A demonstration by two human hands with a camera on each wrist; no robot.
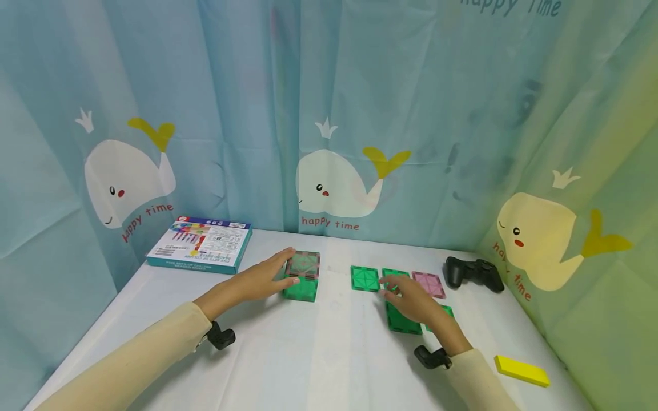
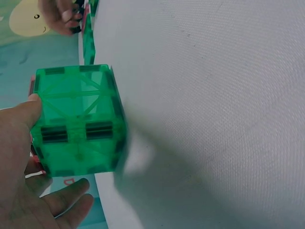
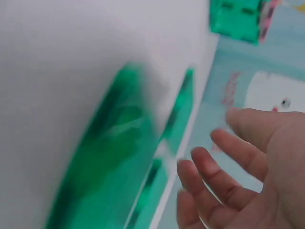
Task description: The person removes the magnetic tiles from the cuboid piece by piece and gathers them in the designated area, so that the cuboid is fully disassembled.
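A small green box of translucent magnetic tiles with a pink tile on top stands left of the table's middle. My left hand holds it at the top, thumb along the near edge and index finger at the back corner; the other fingers hang loose in the left wrist view. My right hand hovers over several green tiles, holding nothing, its fingers loosely bent. Below it lies a larger green tile. A square green tile lies to its left, and a flat pink tile lies behind it.
A flat boxed set lies at the back left. A black game controller is at the back right, and a yellow block lies near the right edge. Blue curtain with printed whales hangs behind the white table.
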